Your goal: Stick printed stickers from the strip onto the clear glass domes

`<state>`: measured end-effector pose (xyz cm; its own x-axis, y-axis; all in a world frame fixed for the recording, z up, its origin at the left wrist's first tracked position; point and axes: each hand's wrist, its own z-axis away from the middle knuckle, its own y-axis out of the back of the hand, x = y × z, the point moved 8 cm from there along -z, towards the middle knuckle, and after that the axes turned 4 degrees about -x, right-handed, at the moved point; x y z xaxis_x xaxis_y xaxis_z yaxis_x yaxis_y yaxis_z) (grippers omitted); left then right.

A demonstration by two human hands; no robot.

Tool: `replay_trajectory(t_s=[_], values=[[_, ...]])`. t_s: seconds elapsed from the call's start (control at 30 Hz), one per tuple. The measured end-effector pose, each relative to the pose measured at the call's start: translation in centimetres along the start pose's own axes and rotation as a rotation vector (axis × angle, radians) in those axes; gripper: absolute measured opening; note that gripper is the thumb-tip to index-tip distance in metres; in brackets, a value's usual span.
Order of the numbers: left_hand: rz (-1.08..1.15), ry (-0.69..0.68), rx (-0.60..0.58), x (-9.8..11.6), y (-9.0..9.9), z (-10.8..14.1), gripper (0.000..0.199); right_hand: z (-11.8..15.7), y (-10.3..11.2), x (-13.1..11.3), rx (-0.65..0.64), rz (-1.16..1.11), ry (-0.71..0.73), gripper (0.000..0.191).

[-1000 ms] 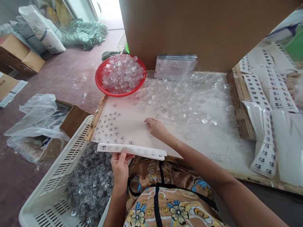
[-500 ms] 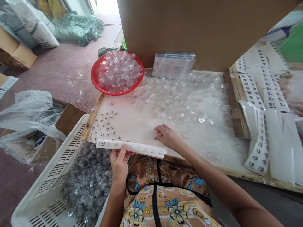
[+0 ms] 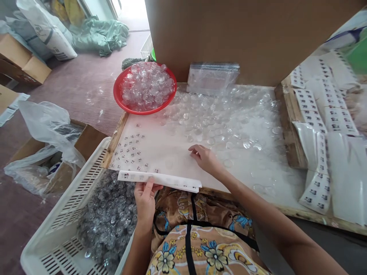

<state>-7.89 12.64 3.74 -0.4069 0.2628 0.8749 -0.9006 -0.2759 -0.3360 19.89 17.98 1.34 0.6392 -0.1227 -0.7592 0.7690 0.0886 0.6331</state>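
Note:
My left hand (image 3: 145, 194) grips a folded white strip of stickers (image 3: 166, 181), thumb on top, at the table's front edge. Small dark printed figures show along the strip. My right hand (image 3: 203, 159) hovers over or rests on the white tabletop (image 3: 160, 143), its fingers curled into a pinch; whatever they hold, if anything, is too small to make out. Left of it, a faint clear disc (image 3: 169, 163) lies on the table. Many clear domed pieces (image 3: 210, 141) spread beyond the hand. Small pieces with dark printed figures (image 3: 132, 154) are scattered at the table's left end.
A red bowl (image 3: 117, 100) heaped with clear pieces stands at the back left, beside a clear zip bag (image 3: 212, 78). Below left, a white basket (image 3: 67, 214) holds many finished-looking clear pieces. Sticker sheets (image 3: 317, 187) lie right of a wooden ledge (image 3: 292, 141). Cardboard (image 3: 229, 42) rises behind.
My right hand has shifted slightly up and its fingers have drawn closer together. The left hand keeps its hold on the sticker strip. The whole view has moved a little.

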Motion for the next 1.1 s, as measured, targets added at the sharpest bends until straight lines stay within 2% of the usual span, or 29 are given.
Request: replay_trajectory(t_s=[0.1,0.2,0.3,0.43,0.53,0.6,0.77,0.83,0.93,1.1], values=[[-0.002,0.005,-0.005,0.0,-0.2,-0.1,0.034,-0.6,-0.5,1.6,-0.039,-0.399,-0.184,0.016],[-0.005,0.006,-0.009,-0.1,-0.2,-0.2,0.034,-1.0,-1.0,3.0,-0.073,-0.598,-0.357,0.013],[-0.006,0.008,-0.015,-0.2,-0.1,-0.3,0.034,-1.1,-0.2,4.0,-0.003,-0.541,-0.39,0.014],[-0.017,0.019,-0.022,-0.6,-0.1,-0.4,0.031,-0.5,2.0,3.7,0.121,-0.17,-0.27,0.014],[-0.055,0.014,-0.044,-0.9,-0.3,-0.4,0.029,0.2,3.2,0.8,0.201,0.028,-0.114,0.012],[-0.109,0.01,-0.083,-1.1,-0.8,-0.3,0.027,0.6,2.8,-2.2,0.173,-0.01,-0.017,0.011],[-0.243,-0.014,-0.174,-0.9,-2.7,0.5,0.029,1.5,-1.9,-12.4,-0.138,-0.348,0.274,0.014],[-0.296,-0.062,-0.198,-0.4,-3.5,0.9,0.028,1.8,-3.4,-15.6,-0.192,-0.384,0.367,0.016],[-0.368,-0.128,-0.207,0.1,-4.0,1.2,0.021,1.9,-4.5,-18.0,-0.167,-0.3,0.409,0.014],[-0.446,-0.142,-0.224,0.0,-3.9,1.3,0.02,2.7,-5.1,-18.7,-0.001,0.055,0.44,0.006]])
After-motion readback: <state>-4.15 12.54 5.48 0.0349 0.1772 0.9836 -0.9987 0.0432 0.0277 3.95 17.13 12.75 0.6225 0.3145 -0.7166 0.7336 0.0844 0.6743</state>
